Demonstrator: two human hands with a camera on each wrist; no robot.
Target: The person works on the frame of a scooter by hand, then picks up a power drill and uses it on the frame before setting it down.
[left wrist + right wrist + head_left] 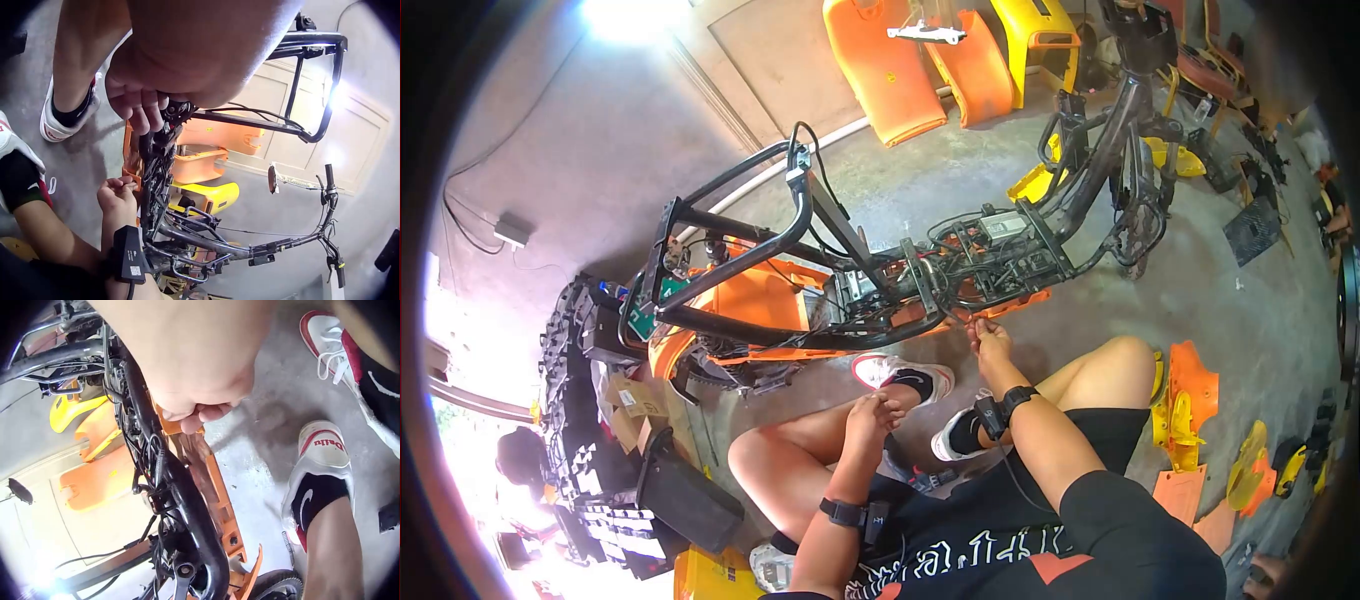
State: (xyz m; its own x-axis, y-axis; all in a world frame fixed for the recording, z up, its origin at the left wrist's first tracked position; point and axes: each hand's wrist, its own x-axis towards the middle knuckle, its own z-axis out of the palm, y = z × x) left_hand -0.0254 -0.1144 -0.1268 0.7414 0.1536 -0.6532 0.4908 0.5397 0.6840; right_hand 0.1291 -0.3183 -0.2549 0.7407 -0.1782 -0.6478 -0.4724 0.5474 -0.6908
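At the frame's (820, 250) lower edge, my right hand (992, 342) pinches the orange panel (206, 481) beside the wires (960, 262), my left hand (875, 412) idling loosely curled on my knee; unbraced, a hard tug could crack the plastic or snag a wire.

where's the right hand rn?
In the head view the right hand is right of centre, at the lower edge of the orange floor panel of the stripped scooter frame. The right wrist view shows its fingers pinching that panel edge.
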